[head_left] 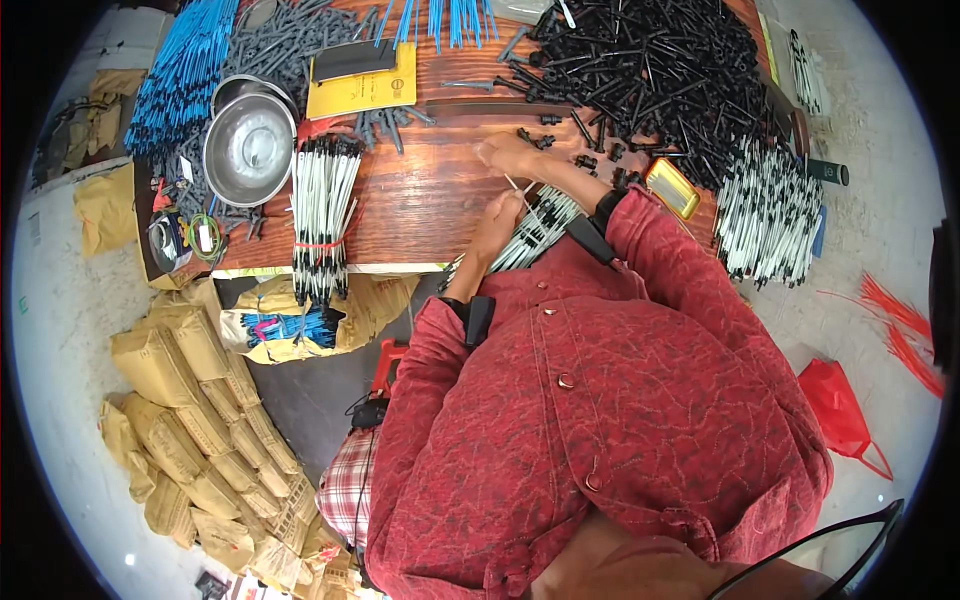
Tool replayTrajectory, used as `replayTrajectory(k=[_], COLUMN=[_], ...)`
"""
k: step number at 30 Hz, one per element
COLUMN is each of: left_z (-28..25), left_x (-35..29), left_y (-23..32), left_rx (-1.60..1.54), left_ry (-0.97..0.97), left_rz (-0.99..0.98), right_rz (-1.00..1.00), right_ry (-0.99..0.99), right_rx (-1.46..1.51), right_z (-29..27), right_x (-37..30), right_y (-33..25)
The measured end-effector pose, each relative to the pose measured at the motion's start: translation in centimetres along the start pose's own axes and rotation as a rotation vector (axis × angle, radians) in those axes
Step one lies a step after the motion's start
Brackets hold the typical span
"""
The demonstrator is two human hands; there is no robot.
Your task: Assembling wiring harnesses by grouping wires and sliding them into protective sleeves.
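Note:
Near the table's front edge, my left hand (497,228) is closed, with a thin white rod (515,184) sticking up from its fingertips. My right hand (513,157) lies just beyond it, over the wooden tabletop (415,190); its back faces up and its fingers are largely hidden. Small black fittings (537,139) lie close beside that hand on its far side. Between my forearms and against my body rests a batch of white rods with black ends (543,226), partly covered by my left hand and right arm.
A large heap of black plastic parts (660,75) covers the back right. White rods (768,220) and a yellow tin (672,190) stand at right. Leftward are a tied rod bundle (322,200), metal bowls (248,150), grey pins (290,45) and blue rods (185,75). Brown sacks (190,400) lie below.

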State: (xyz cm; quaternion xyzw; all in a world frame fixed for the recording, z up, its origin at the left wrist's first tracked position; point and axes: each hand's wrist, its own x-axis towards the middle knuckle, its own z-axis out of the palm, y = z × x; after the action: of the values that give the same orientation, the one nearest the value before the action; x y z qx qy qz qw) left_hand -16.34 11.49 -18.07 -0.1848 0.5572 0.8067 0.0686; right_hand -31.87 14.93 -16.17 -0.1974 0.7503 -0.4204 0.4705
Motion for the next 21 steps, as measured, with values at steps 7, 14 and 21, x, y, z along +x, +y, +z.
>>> replayTrajectory(k=[7,14,21], left_z=[0.1,1.4,1.4], left_x=[-0.2,-0.4,0.5], left_y=[-1.0,-1.7,-2.5], left_rx=[0.029,0.055,0.083], left_ry=[0.008,0.029,0.012], left_rz=[-0.045,-0.09,-0.052], right_rz=[0.064,0.143,-0.091], right_ry=[-0.118,-0.34,-0.275], right_rx=[-0.413,-0.477,-0.274], right_z=[1.7,-5.5,-5.1], right_x=[-1.3,-3.7,-9.9], right_y=[-2.4,0.4,3.9])
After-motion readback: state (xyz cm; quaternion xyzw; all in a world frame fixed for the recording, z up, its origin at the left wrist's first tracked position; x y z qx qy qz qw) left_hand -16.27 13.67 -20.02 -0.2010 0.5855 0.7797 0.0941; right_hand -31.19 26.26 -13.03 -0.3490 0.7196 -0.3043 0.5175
